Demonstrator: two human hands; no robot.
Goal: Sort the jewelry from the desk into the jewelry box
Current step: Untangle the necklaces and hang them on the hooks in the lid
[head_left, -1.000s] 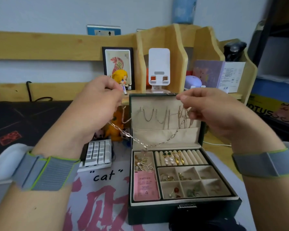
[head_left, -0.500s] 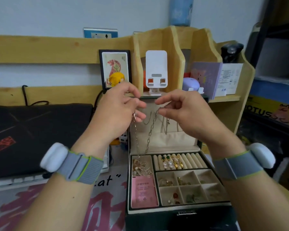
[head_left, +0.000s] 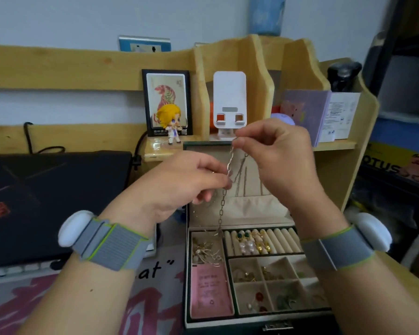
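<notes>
An open dark green jewelry box (head_left: pixel 252 321) stands on the desk in front of me, its cream lid upright with thin chains hanging inside. A silver link chain (head_left: pixel 222 201) hangs straight down over the box's left compartment. My right hand (head_left: pixel 278 155) pinches the chain's top end at lid height. My left hand (head_left: pixel 191 182) pinches the same chain lower down, just left of it. Rings sit in the roll row, and earrings and small pieces fill the grid compartments. A pink card (head_left: pixel 209 290) lies in the left compartment.
A wooden shelf unit (head_left: pixel 252 59) rises behind the box with a white phone stand (head_left: pixel 229 102), a framed tiger picture (head_left: pixel 167 100) and a blond figurine (head_left: pixel 171 124). A black laptop sleeve (head_left: pixel 46 194) lies left. A printed desk mat (head_left: pixel 155 272) covers the desk.
The chain, spread wide between both hands a second ago, now hangs vertically. My right hand rose to the lid's top edge; my left hand dropped lower along the chain.
</notes>
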